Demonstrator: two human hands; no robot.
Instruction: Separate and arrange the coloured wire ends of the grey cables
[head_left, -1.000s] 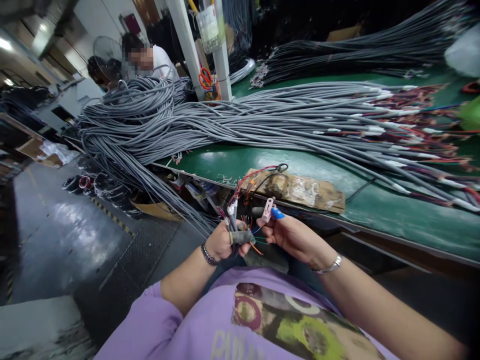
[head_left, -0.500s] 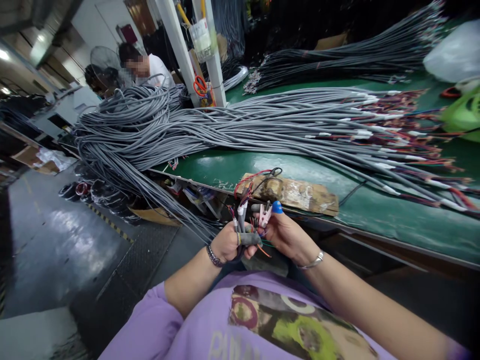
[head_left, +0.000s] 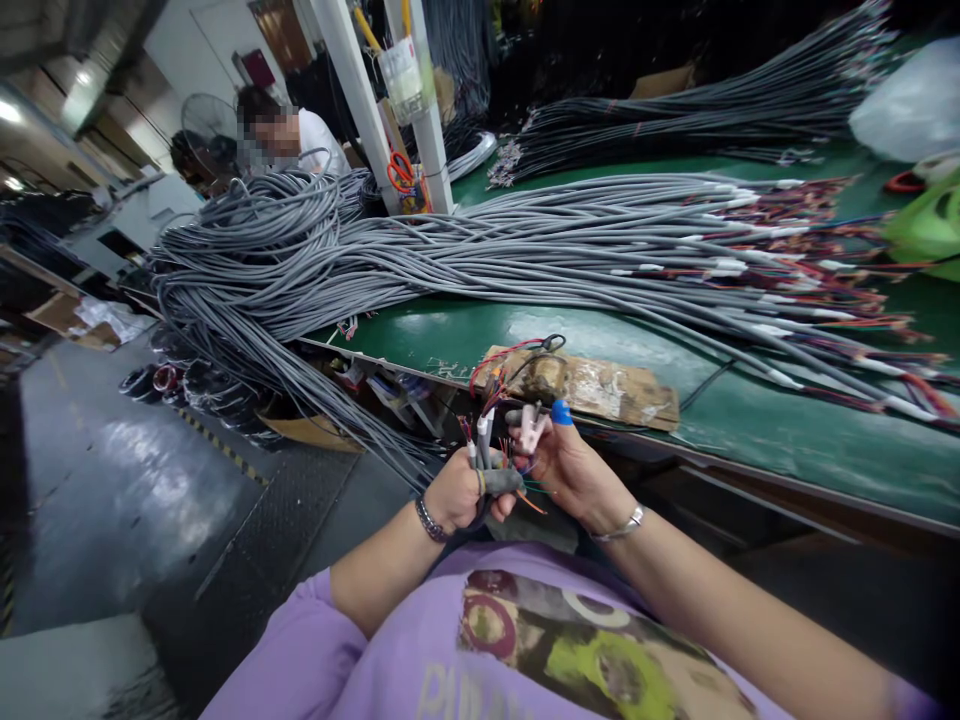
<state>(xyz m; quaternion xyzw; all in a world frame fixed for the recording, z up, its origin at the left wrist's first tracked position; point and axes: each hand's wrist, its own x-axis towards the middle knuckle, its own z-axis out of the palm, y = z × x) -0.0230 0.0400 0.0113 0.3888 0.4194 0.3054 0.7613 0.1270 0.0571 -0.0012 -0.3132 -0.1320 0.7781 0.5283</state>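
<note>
We saw green bench (head_left: 750, 430), glossy top. On it we noted big heap of grey cables (head_left: 450, 250) spilling over left end, coloured wire ends fanned toward right. Second cable bundle (head_left: 712, 105) lay farther back. Brown cardboard pad (head_left: 607, 385) sat at front edge. White bag (head_left: 911, 100) and green plastic thing (head_left: 930, 225) lay at far right.

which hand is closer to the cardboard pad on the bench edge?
Right. Right hand, pinching a small pink piece, is just below the cardboard pad; left hand, gripping the cable end, sits lower left.
</note>
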